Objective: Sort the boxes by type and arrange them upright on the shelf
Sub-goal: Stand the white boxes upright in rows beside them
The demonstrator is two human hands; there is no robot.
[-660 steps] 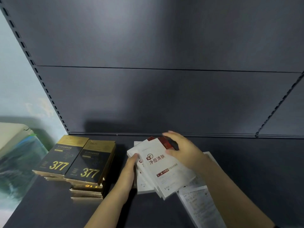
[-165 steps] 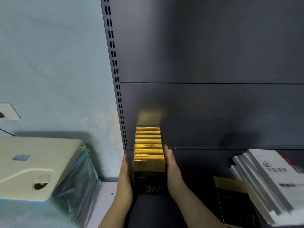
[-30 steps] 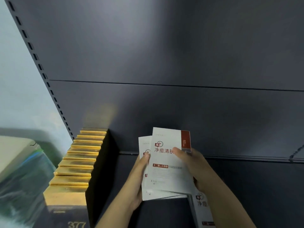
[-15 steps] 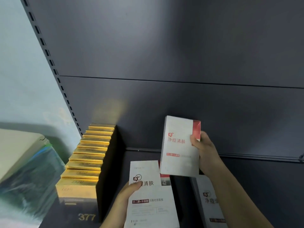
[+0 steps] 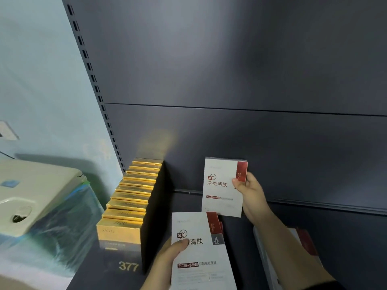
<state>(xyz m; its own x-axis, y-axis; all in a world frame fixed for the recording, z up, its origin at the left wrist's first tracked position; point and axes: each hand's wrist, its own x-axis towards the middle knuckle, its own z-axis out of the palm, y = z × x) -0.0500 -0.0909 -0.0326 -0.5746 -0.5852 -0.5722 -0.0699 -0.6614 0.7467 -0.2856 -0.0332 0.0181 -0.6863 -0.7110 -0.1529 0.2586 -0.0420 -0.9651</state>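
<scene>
White box (image 5: pixel 222 191): upright over the shelf (image 5: pixel 335 237) near the back panel (image 5: pixel 272 143), right hand (image 5: pixel 249 193) fingers curled on its red edge | white stack (image 5: pixel 199 254): pinched in left hand (image 5: pixel 169 256) | gold row (image 5: pixel 129 199): standing at far left | risk: thin box likely topples if released unsupported

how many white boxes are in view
3: upright box in the right hand, front box in the left hand, flat box on the shelf under the right forearm. More may hide behind them.
</scene>
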